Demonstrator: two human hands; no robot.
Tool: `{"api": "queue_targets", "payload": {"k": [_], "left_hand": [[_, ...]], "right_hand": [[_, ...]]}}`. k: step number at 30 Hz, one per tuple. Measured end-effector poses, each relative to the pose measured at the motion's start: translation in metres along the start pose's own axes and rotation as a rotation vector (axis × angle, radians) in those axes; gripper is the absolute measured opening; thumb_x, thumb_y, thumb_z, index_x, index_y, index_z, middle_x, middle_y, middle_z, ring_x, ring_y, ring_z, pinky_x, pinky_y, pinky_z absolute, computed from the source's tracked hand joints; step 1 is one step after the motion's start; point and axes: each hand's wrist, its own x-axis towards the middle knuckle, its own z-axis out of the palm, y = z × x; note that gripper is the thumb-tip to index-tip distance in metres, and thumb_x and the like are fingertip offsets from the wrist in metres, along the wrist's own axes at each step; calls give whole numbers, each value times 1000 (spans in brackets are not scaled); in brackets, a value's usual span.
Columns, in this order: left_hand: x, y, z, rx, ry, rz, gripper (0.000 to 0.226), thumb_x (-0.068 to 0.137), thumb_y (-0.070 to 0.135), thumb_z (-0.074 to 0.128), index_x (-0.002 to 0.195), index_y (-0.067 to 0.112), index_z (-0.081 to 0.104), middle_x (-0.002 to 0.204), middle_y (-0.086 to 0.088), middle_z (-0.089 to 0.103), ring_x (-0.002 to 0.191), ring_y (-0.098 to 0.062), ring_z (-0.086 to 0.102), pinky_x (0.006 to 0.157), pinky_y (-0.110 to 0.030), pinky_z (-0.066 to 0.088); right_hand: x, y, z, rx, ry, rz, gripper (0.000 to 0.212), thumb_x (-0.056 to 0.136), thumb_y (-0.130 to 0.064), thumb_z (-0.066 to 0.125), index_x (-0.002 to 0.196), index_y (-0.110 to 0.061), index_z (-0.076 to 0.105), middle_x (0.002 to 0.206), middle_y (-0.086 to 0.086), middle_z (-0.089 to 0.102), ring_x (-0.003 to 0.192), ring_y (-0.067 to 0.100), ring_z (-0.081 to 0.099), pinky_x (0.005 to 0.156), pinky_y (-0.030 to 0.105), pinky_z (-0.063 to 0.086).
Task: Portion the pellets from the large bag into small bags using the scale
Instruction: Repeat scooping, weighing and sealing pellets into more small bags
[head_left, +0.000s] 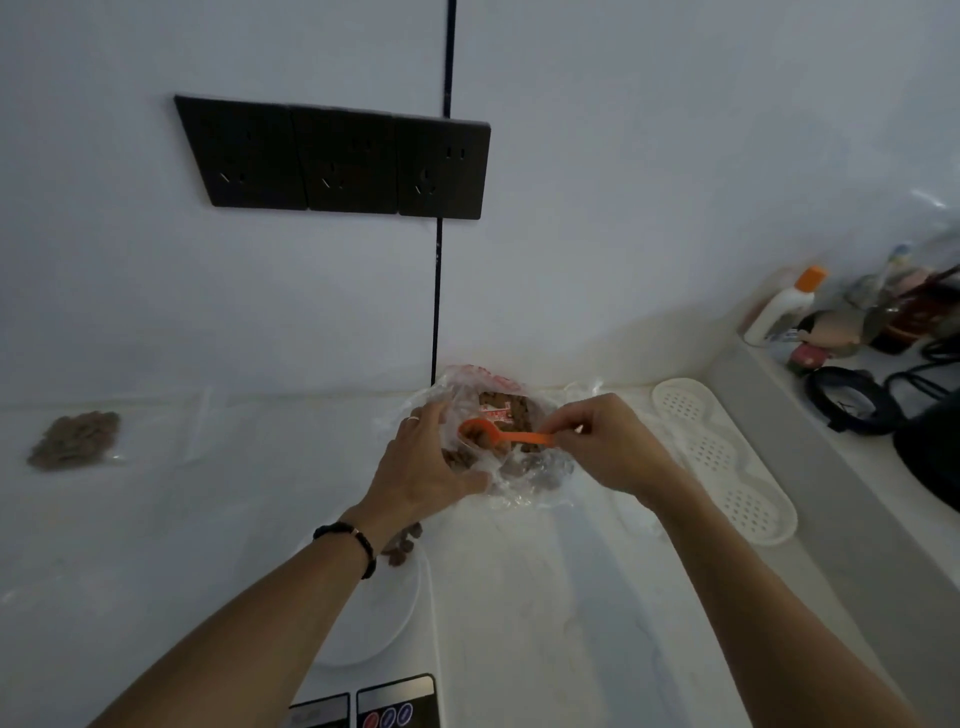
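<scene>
The large clear plastic bag of brown pellets lies open at the back of the white counter. My left hand holds the bag's left rim, fingers spread on the plastic. My right hand pinches the handle of an orange spoon, whose bowl sits inside the bag above the pellets. In front, a white scale carries a white dish with a few pellets, partly hidden by my left forearm. A small clear bag with pellets lies flat at the far left.
A white perforated tray lies to the right of the large bag. A raised ledge at the right holds a white bottle with an orange cap, jars and dark cables. Black wall sockets sit on the wall above.
</scene>
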Motion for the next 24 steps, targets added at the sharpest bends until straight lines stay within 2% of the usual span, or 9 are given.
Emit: {"api": "queue_targets", "payload": {"k": [3,5,8,12,14,18,21,24], "left_hand": [[-1,4,-5,-11,39,13,96,61,49,84,139,23,34,130,5,44,120,-14,44,97,-33,45],[-2,4,-9,-24,59,25,86,64,44,84,133,25,38,126,7,44,117,-10,44,88,-22,42],[-6,2,-14,-57,73,25,72,67,38,84,121,29,38,119,9,42,108,-7,45,73,-9,33],[-8,0,-15,-70,97,36,81,67,41,84,130,24,36,120,8,41,107,-8,44,80,-20,39],[-8,0,-14,-62,110,31,79,66,42,84,127,23,37,118,5,42,107,-11,46,82,-26,44],[-6,-1,-11,-75,110,33,83,67,42,84,132,23,36,119,9,39,108,-8,44,82,-24,40],[-5,-3,-8,-77,117,28,89,67,42,84,137,23,33,120,10,37,111,-8,43,86,-25,40],[-4,-5,-7,-69,123,0,95,65,45,84,141,24,30,119,8,39,109,-10,44,89,-29,45]], "right_hand": [[-7,-22,8,-245,-66,-214,33,86,-3,55,89,-26,78,73,-19,64,58,4,54,56,18,44],[-9,-29,7,-332,-44,-301,32,86,-4,55,92,-26,77,80,-17,64,69,7,57,65,27,48],[-7,-32,3,-374,55,-369,31,85,-4,54,94,-24,76,83,-17,63,72,11,58,66,32,49],[-6,-27,0,-368,60,-417,29,85,-5,57,95,-24,76,85,-16,66,73,10,60,66,31,49],[-5,-23,-3,-341,75,-414,30,85,-4,56,95,-24,76,81,-20,63,68,6,57,63,30,48],[-5,-21,-5,-334,83,-412,30,85,-3,57,94,-25,77,79,-22,61,65,4,56,61,29,47],[-2,-19,-11,-240,160,-321,30,84,-1,56,91,-21,77,77,-19,63,57,0,54,53,14,36],[7,-4,-10,-169,268,-157,26,84,-2,57,89,-18,78,74,-11,66,54,0,55,52,10,37]]}}
